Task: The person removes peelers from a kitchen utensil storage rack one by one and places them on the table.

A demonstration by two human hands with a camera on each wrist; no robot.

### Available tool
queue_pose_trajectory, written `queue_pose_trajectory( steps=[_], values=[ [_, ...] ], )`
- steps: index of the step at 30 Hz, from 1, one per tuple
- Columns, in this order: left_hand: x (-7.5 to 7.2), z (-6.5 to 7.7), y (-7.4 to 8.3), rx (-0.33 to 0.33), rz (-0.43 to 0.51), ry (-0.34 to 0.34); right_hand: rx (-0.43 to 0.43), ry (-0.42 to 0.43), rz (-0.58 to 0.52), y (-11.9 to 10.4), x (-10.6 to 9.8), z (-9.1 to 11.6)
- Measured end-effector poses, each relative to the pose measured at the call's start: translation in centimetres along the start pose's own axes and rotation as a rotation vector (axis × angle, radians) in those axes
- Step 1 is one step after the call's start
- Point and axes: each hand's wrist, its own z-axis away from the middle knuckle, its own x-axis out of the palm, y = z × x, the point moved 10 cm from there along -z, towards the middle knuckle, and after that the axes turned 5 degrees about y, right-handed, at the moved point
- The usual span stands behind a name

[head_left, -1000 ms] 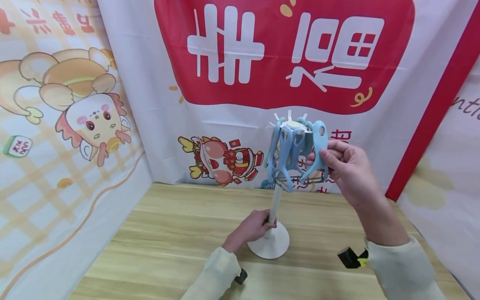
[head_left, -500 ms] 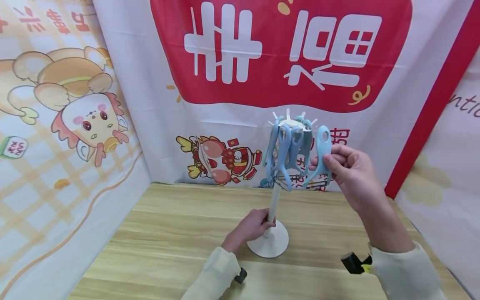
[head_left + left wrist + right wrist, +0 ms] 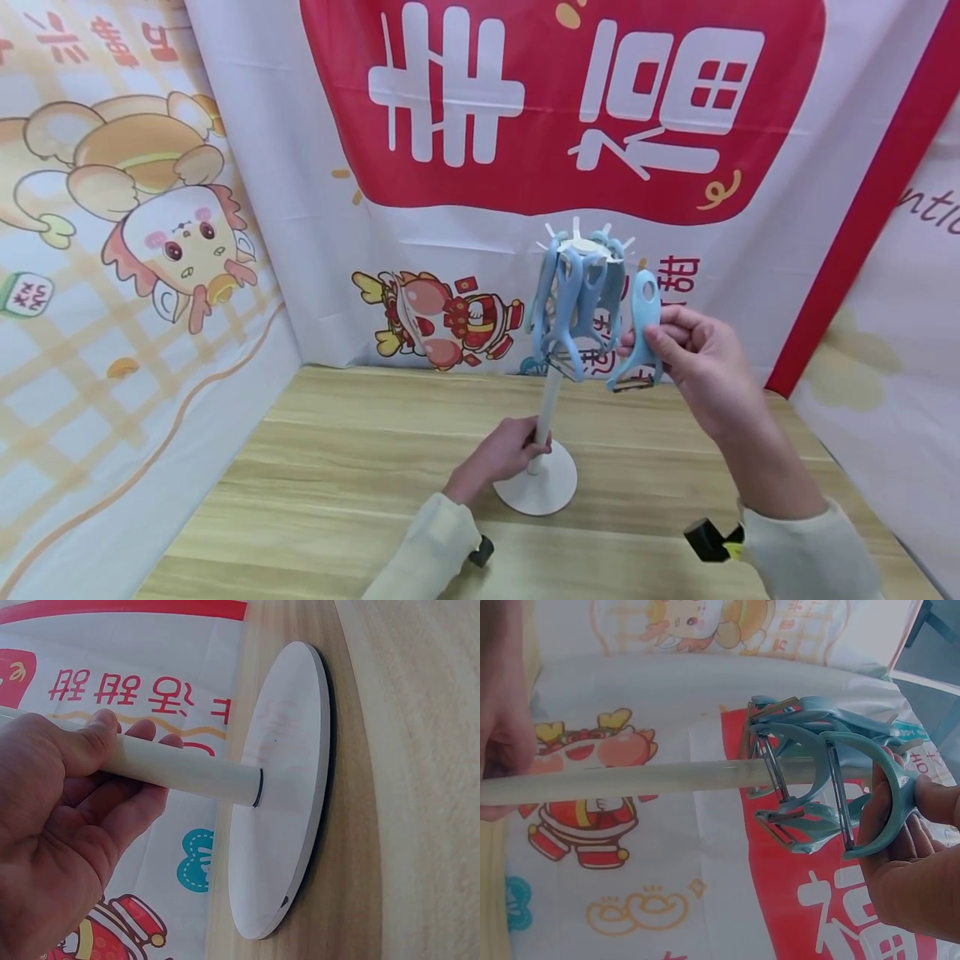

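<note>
On a wood-grain table [image 3: 337, 458], seen from the head camera, a white stand [image 3: 551, 387] rises from its round base [image 3: 543, 495] to a crown of short hooks [image 3: 585, 247]. Several blue peelers [image 3: 570, 296] hang round it, handle ends uppermost, apparently because each handle has a hole that fits a hook. The person's left hand [image 3: 510, 450] is wrapped low on the pole [image 3: 546, 417], near the base; I take this as steadying a top-heavy load. Right of the cluster, the right hand [image 3: 701, 362] holds one separate peeler [image 3: 645, 312] in the air, clear of the hooks, thumb and fingers pinching it, hole upward and blade [image 3: 633, 385] downward. Behind hangs a white cloth [image 3: 420, 237] with a red panel [image 3: 555, 183] and a cartoon figure [image 3: 487, 325].

From the left wrist, the grip shows closely: thumb along one side of the pole, fingers curled round the other, a little above a dark ring [image 3: 261, 787] where pole meets base. The base's breadth is probably what lets so tall a stand balance.

From the right wrist, the held peeler's curved fork and blade extend beyond the fingers. Gripping the handle end seems sensible, leaving the sharp edge away from the skin. Other peelers appear just beside it; whether any touch it, I cannot tell from this angle.
</note>
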Motion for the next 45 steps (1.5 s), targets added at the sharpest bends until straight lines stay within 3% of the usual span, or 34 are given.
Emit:
queue_pose_trajectory(
  steps=[20,30,37,45],
  values=[
    [-0.1,0.0,0.3,0.013,-0.028,0.009,0.068,-0.010,-0.016,2.9,-1.0,1.2],
    [0.0,0.0,0.0,-0.009,-0.019,0.018,0.115,-0.017,0.070,5.1,-1.6,2.0],
    [-0.1,0.0,0.1,-0.008,-0.012,0.030,0.199,0.013,0.074,7.3,-2.2,2.9],
    [-0.1,0.1,0.3,0.011,-0.029,0.035,0.195,0.019,0.124,9.1,-2.5,3.6]
  ],
)
